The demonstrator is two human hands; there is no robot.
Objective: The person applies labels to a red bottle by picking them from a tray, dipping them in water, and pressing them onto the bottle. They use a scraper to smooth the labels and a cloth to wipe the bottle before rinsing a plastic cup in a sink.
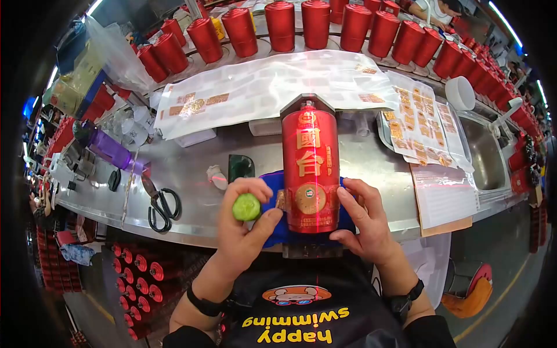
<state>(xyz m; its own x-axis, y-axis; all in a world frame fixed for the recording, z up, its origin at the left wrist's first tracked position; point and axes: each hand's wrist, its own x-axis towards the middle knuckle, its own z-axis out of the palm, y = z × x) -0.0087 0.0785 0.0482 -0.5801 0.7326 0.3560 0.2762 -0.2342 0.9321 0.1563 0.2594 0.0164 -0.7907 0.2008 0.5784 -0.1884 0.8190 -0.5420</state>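
Note:
A red bottle (310,156) with gold lettering and a round gold emblem lies in front of me, its capped end pointing away into a dark angular holder (293,103). A blue cloth (272,232) is under its near end. My left hand (243,214) is closed around a round pale-green piece (246,207) that looks like cut cucumber. Its thumb and fingertips are beside a small gold label (281,199) at the bottle's left side. With curled fingers, my right hand (366,219) grips the bottle's lower right side, fingertips and thumb against it.
Black-handled scissors (163,209) and a purple bottle (107,148) are on the left. Behind lies a white sheet (267,87) with gold labels; more label sheets (419,116) are at right, beside a sink (486,159). Red bottles (280,26) line the back. A person (435,11) sits far right.

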